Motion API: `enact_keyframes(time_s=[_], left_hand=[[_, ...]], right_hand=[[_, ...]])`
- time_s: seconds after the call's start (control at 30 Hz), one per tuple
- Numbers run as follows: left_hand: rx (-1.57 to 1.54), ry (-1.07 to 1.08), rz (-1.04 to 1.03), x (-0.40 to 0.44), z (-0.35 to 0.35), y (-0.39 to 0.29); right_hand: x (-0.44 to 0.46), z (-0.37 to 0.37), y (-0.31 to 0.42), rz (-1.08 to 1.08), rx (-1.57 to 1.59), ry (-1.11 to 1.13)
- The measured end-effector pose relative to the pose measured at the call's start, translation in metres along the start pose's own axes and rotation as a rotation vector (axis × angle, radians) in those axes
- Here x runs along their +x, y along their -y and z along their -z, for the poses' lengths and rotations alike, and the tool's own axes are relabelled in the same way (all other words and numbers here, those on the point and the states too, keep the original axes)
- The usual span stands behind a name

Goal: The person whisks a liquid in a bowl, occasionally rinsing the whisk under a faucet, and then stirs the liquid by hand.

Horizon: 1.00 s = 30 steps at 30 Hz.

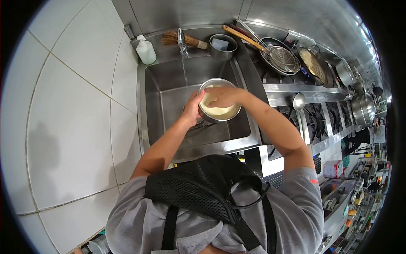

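Note:
A round metal bowl is held over the sink, in its right part. Pale yellowish, cloudy contents fill much of it; whether they are grains or a liquid I cannot make out. My left hand is closed on the bowl's left rim, thumb on top. From the right, my right hand reaches into the bowl with its fingers stretched out, the tips partly lost in the contents. A thin stream of water runs from the faucet into the sink, left of the bowl.
Behind the sink are a white pump bottle, a bristle brush and a metal pot. The stove on the right carries a wire strainer, a pan and a ladle. A tiled wall borders the left.

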<state>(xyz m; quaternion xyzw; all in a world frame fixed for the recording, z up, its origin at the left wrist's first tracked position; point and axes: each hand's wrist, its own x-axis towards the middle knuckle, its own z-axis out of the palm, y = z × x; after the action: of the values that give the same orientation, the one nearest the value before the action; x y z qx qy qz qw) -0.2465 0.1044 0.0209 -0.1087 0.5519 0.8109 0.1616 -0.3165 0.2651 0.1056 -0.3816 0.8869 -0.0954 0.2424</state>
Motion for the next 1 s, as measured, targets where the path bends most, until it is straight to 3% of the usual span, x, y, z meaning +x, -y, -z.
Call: enact_keyframes(time_s=[0.2, 0.47, 0.7, 0.93, 1.0], left_hand=[[-0.026, -0.05, 0.009, 0.003, 0.004, 0.006], [-0.053, -0.006, 0.016, 0.007, 0.02, 0.015], [-0.042, 0.01, 0.049, 0.009, 0.031, 0.008], [-0.073, -0.06, -0.041, 0.006, 0.02, -0.002], [-0.063, -0.069, -0.042, 0.007, 0.02, -0.004]], right_hand=[[0.019, -0.014, 0.028, -0.053, 0.029, 0.282], [0.004, -0.009, 0.033, -0.044, 0.015, 0.265], [0.007, 0.021, 0.015, -0.074, 0.051, -0.022], [0.019, 0.0, 0.008, -0.059, 0.004, 0.008], [0.018, -0.005, 0.018, -0.176, -0.104, 0.208]])
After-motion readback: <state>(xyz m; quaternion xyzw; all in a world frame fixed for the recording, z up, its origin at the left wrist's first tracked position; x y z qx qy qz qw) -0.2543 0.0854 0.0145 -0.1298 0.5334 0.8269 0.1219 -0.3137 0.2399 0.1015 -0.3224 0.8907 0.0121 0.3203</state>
